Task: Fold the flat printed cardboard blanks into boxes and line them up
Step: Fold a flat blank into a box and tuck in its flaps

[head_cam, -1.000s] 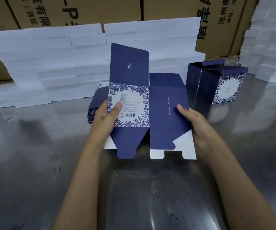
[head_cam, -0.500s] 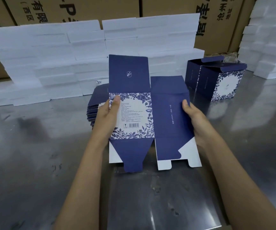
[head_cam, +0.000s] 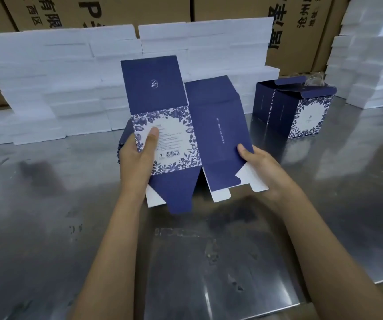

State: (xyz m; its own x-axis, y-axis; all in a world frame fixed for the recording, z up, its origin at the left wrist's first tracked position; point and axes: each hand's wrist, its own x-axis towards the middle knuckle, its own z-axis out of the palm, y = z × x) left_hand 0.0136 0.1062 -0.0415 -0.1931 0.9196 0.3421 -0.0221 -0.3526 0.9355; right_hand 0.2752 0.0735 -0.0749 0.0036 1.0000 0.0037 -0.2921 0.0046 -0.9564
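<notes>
Blank [head_cam: 192, 135] — between grips | left hand [head_cam: 137, 158] pinches edge | right hand [head_cam: 258, 168] pinches edge

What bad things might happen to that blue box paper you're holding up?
The blank is held off the table by just its side edges, left hand and right hand, so it might slip or crease in the wrong spot. Its loose bottom flaps hang near the metal table and could bend if pushed down.

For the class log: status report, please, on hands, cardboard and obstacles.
Left hand and right hand both grip the blank. Blank unfolded, held above the table. Nothing in the way.
</notes>
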